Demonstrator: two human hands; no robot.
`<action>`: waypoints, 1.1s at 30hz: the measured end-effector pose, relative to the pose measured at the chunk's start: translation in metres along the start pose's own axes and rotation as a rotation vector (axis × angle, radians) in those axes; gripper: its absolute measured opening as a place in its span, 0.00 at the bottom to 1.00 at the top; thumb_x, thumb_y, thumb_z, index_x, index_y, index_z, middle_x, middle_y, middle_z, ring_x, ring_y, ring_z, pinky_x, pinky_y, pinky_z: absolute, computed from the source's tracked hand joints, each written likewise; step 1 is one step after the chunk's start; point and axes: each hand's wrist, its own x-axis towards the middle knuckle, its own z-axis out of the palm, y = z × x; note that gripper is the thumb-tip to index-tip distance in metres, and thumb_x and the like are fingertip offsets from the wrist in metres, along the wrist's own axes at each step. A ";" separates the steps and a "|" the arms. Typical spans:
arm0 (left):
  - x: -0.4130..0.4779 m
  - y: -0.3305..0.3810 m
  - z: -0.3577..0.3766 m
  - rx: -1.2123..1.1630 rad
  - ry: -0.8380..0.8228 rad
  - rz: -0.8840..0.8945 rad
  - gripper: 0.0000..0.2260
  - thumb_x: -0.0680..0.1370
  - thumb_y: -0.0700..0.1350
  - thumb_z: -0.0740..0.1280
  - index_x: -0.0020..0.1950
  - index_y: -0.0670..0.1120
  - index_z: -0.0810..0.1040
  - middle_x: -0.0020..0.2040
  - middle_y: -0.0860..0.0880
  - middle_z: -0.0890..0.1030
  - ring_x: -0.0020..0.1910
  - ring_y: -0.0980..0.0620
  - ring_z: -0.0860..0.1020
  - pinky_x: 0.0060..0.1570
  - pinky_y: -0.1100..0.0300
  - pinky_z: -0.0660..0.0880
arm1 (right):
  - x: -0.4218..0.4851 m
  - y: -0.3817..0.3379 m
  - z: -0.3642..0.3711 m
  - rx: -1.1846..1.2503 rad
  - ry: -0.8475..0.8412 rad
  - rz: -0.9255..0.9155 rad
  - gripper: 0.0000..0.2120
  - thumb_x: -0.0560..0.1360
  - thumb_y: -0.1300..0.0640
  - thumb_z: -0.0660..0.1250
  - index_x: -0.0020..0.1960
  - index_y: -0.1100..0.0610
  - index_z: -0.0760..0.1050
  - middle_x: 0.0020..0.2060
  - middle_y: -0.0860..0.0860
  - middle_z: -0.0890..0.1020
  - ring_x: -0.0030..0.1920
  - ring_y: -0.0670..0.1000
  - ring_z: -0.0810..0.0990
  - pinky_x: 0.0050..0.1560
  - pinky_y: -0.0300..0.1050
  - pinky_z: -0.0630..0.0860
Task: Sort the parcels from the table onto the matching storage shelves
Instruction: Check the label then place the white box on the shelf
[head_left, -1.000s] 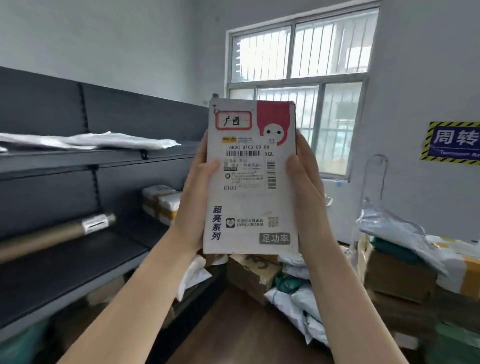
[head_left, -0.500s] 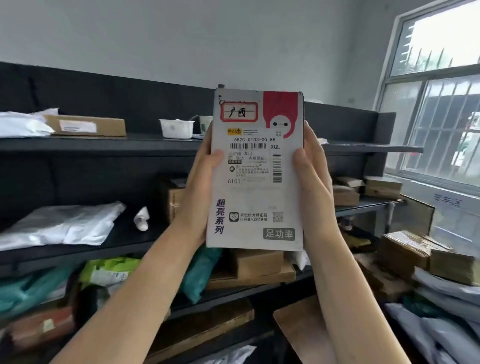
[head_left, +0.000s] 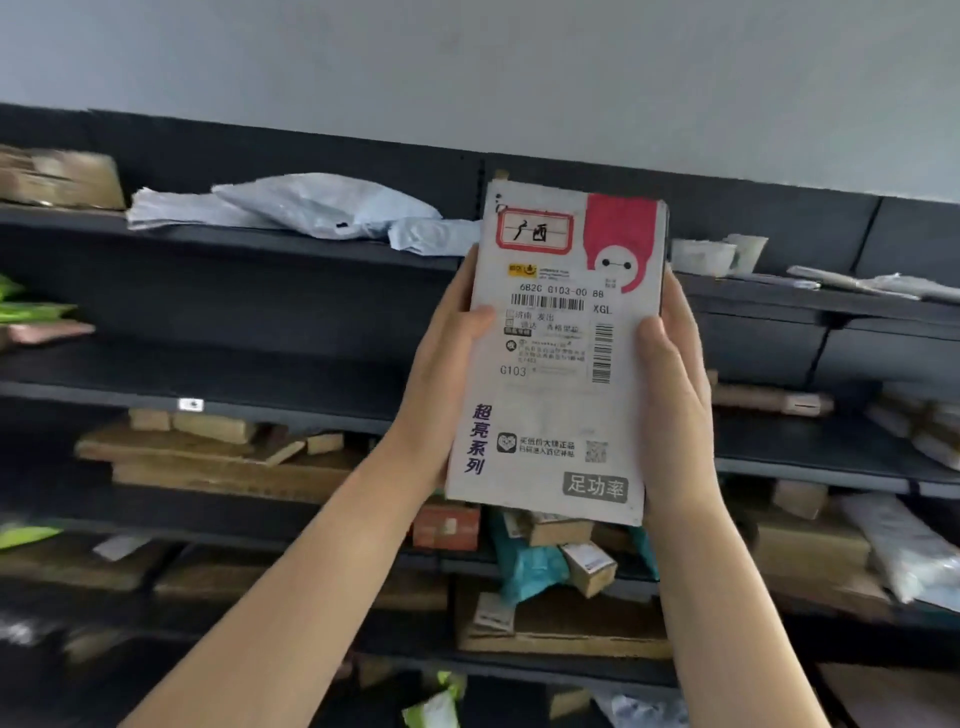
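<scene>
I hold a flat white parcel (head_left: 558, 353) upright in front of me, its printed face toward the camera. It carries a red-framed handwritten label at the top, a red corner with a cartoon face, and barcodes. My left hand (head_left: 441, 374) grips its left edge, and my right hand (head_left: 675, 395) grips its right edge. Behind it stand the dark storage shelves (head_left: 260, 244), several tiers high.
White plastic mailers (head_left: 311, 208) lie on the top shelf at left. Flat cardboard boxes (head_left: 208, 457) fill the tier below. Small boxes and a teal bag (head_left: 530, 566) sit under the parcel. A brown tube (head_left: 769, 400) lies on a shelf at right.
The view has swung left along the shelves; the window has left the frame. The parcel stays upright in both hands, unchanged in grip.
</scene>
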 end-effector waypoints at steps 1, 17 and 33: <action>-0.009 0.011 -0.019 0.012 0.023 0.002 0.22 0.82 0.41 0.54 0.76 0.50 0.65 0.68 0.44 0.78 0.65 0.46 0.78 0.56 0.51 0.78 | -0.003 0.009 0.021 0.005 -0.014 0.011 0.23 0.82 0.52 0.58 0.77 0.44 0.64 0.68 0.50 0.79 0.65 0.54 0.80 0.63 0.60 0.78; -0.063 0.132 -0.275 0.286 0.350 0.078 0.20 0.83 0.43 0.54 0.75 0.51 0.66 0.66 0.46 0.80 0.63 0.47 0.79 0.53 0.54 0.79 | 0.026 0.148 0.288 0.162 -0.308 0.116 0.21 0.83 0.52 0.59 0.75 0.42 0.67 0.67 0.44 0.80 0.64 0.47 0.81 0.61 0.49 0.80; -0.048 0.170 -0.571 0.433 0.718 0.065 0.20 0.77 0.44 0.61 0.70 0.51 0.70 0.60 0.46 0.83 0.56 0.47 0.83 0.44 0.57 0.81 | 0.093 0.349 0.531 0.345 -0.429 0.281 0.23 0.77 0.56 0.64 0.72 0.47 0.71 0.60 0.42 0.83 0.59 0.50 0.84 0.48 0.43 0.83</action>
